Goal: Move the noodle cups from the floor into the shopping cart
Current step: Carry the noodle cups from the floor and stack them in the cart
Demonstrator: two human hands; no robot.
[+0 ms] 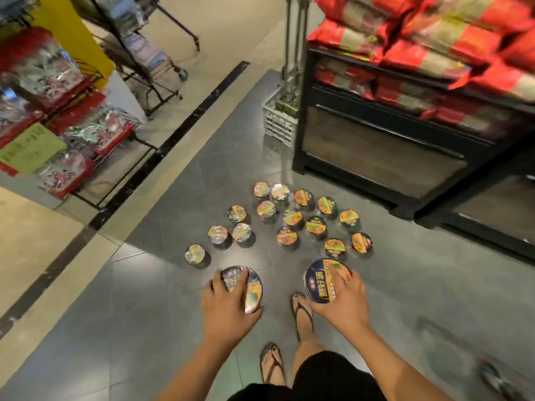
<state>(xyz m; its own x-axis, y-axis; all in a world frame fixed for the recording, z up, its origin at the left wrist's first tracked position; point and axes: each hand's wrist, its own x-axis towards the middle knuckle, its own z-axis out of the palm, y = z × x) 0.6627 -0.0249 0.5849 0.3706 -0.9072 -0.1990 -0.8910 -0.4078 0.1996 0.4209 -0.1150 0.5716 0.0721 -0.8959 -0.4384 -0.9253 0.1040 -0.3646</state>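
I have one round noodle cup in my left hand, the grip closed over its glossy foil lid and rim, and a second noodle cup in my right hand, that grip clamped on its lid edge the same way. Both cups are lifted above the smooth grey tiled floor. Beyond them, the remaining cups stand upright in a loose cluster on the floor, lids shiny and printed orange and green. The dark shelf unit rises just behind that cluster, stacked with soft red packets. A wire shopping cart stands well left of the shelf unit, blurred.
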